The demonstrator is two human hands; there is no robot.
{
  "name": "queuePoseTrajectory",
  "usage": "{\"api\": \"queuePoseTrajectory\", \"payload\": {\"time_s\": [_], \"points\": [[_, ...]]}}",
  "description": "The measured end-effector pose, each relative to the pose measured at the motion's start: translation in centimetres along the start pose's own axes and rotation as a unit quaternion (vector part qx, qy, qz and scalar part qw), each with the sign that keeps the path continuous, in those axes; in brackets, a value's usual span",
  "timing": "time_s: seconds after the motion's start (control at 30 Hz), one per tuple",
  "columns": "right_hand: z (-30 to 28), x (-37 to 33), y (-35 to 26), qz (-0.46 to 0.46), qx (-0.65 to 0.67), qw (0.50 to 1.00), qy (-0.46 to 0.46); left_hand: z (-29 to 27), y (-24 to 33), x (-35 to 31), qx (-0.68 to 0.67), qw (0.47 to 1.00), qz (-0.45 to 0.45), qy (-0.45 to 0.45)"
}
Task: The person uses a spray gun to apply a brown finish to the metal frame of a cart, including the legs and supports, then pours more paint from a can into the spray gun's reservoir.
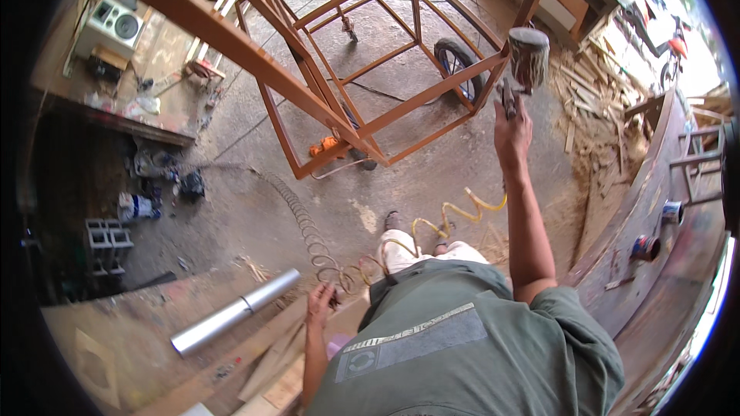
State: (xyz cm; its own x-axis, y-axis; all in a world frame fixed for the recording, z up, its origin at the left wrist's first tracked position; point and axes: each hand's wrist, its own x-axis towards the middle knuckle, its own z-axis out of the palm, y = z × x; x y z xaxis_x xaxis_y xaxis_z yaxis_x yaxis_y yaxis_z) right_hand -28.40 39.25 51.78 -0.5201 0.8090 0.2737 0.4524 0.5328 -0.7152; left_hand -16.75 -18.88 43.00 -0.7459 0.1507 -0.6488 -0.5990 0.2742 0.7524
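Observation:
Raised ahead on the right, my right hand [513, 137] is closed around the handle of a spray gun [507, 100]. Its round, paint-streaked cup [529, 62] sits on top. The gun is beside a corner of a reddish-brown metal cart frame [435, 92], which has spoked wheels. A coiled air hose [455, 219], yellowish on the right and grey further left, loops in front of my body. My left hand [318, 306], low at my left side, has its fingers curled at the hose's coils and seems to grip it; a dark piece shows at the fingertips.
A silver tube [235, 312] lies on the wooden bench [154, 323] at left. Paint cans [646, 247] stand on a ledge at right. Scrap wood [593, 92] is piled at far right. A speaker [112, 27] is at far left. An orange object [324, 146] is under the frame.

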Motion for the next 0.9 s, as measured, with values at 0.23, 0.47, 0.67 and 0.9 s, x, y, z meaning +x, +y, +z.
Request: {"api": "queuePoseTrajectory", "payload": {"time_s": [0.23,0.47,0.67,0.9], "points": [[6.7,6.0,-3.0,0.066,-0.063,0.996,0.021,-4.3,6.2,-2.4,0.032,0.993,-0.027,-0.107],[13.1,13.1,-5.2,0.048,-0.036,0.998,0.015,-5.0,11.3,-2.0,0.083,0.989,-0.064,-0.104],[20.4,21.5,-7.7,0.046,0.017,0.998,-0.033,-3.9,9.1,-2.8,-0.009,0.994,-0.094,-0.058],[28.3,30.7,-12.1,-0.006,0.068,0.996,-0.059,-0.1,4.1,-6.1,-0.121,0.982,-0.139,0.049]]}}
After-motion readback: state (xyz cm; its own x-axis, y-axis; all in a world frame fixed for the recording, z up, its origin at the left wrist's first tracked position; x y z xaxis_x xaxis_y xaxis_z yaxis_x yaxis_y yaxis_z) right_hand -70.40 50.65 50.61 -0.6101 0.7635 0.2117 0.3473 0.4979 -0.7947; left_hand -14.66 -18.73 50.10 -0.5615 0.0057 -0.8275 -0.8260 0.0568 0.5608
